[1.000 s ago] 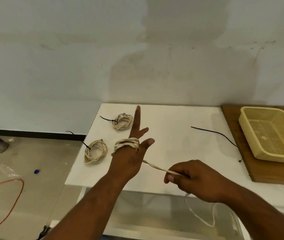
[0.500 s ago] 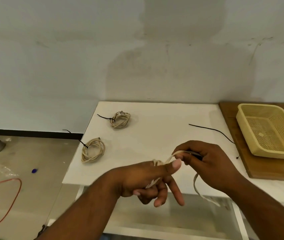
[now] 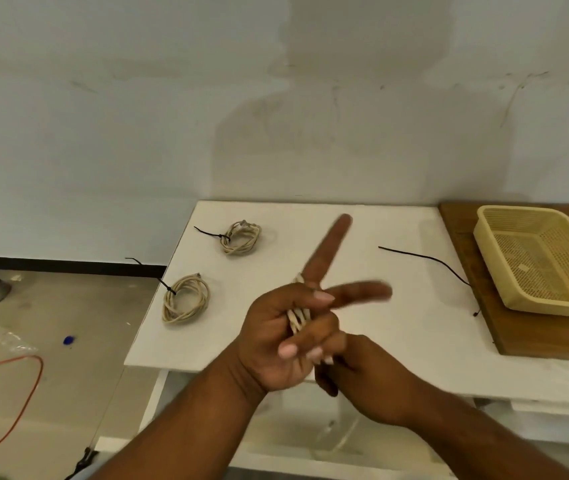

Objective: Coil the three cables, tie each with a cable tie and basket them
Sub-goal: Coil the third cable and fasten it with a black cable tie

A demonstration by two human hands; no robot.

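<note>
We see the wall [image 3: 137,133] fill the upper half, the floor [image 3: 51,375] at left cut off by the frame. The white surface [image 3: 397,341] carries a wooden board [image 3: 553,341] with a yellow basket [image 3: 504,289], its right end cropped. Our left hand [image 3: 276,341] is raised palm toward us, two fingers [image 3: 328,251] outstretched and blurred, the others curled over the cable [image 3: 298,318] looped round it. Our right hand [image 3: 369,379] sits just behind and below, largely hidden (whether its fingers grip the cable we cannot tell). Two tied coils lie on the surface at left, the near coil [image 3: 186,299] by the edge, the far coil [image 3: 241,237] behind it. A loose black tie [image 3: 425,259] lies near the board.
</note>
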